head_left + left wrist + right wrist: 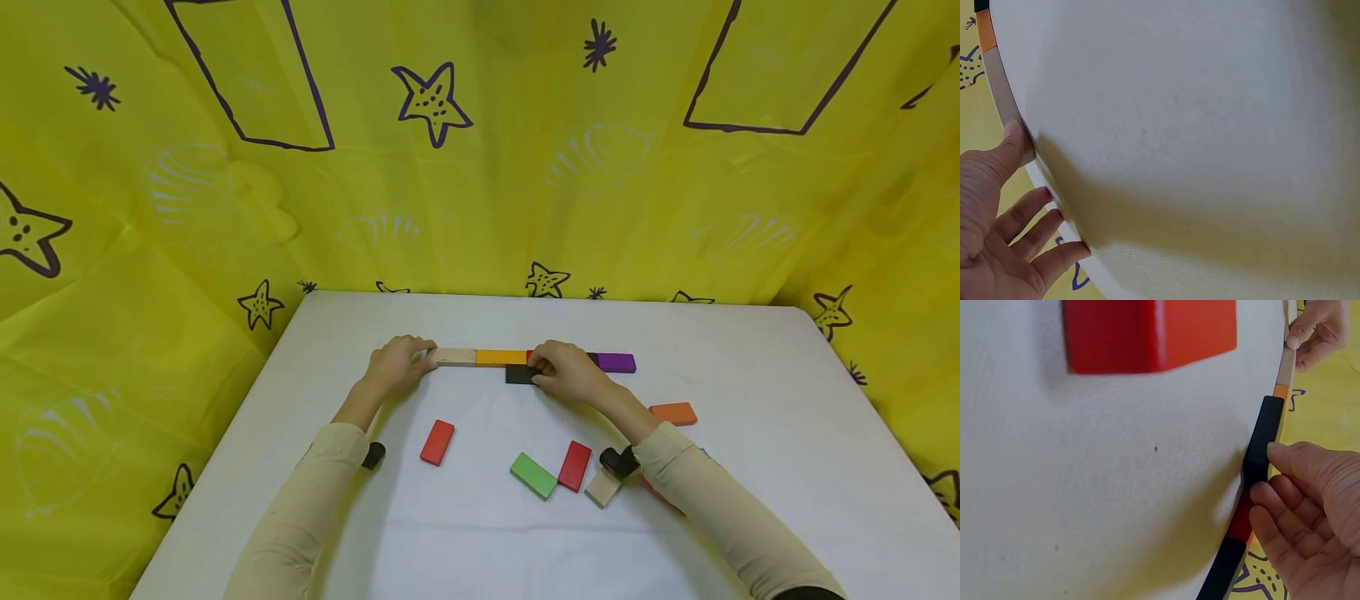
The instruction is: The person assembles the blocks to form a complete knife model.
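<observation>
A row of rectangular blocks lies across the far part of the table: a natural wood block, a yellow-orange block, a red block, a black block and a purple block. My left hand pinches the left end of the wood block, thumb on the near side; its index finger is hidden behind. In front of the row, another black block is held by my right hand at its right end. The right wrist view shows the thumb on this block and the index finger hidden.
Nearer on the white table lie a red block, a green block, a second red block, a wood block and an orange block. The right sleeve partly covers more blocks. A yellow patterned cloth hangs behind.
</observation>
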The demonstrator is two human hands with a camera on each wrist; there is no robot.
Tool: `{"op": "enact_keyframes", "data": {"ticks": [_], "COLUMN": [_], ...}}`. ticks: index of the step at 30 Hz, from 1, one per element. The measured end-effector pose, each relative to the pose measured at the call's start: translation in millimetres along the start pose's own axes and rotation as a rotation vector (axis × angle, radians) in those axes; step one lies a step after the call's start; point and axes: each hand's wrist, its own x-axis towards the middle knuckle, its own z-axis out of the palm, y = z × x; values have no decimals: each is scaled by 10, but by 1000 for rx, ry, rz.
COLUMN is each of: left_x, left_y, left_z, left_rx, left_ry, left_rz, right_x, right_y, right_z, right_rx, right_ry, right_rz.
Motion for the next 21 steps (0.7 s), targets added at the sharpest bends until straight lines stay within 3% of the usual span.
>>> {"op": "enact_keyframes", "data": {"ticks": [8, 21], "left_x": [-6, -12], "left_y": [2, 22], "left_z": [7, -14], "left_rx": [-2, -26], "left_ry": [-8, -19], "left_rz": [-8, -27], "right_x": [-88, -553], "right_y": [-50, -201], "right_z": [-7, -30], "right_rx": [-29, 83], "right_ry": [0, -76], "right_rz": [24, 42]}}
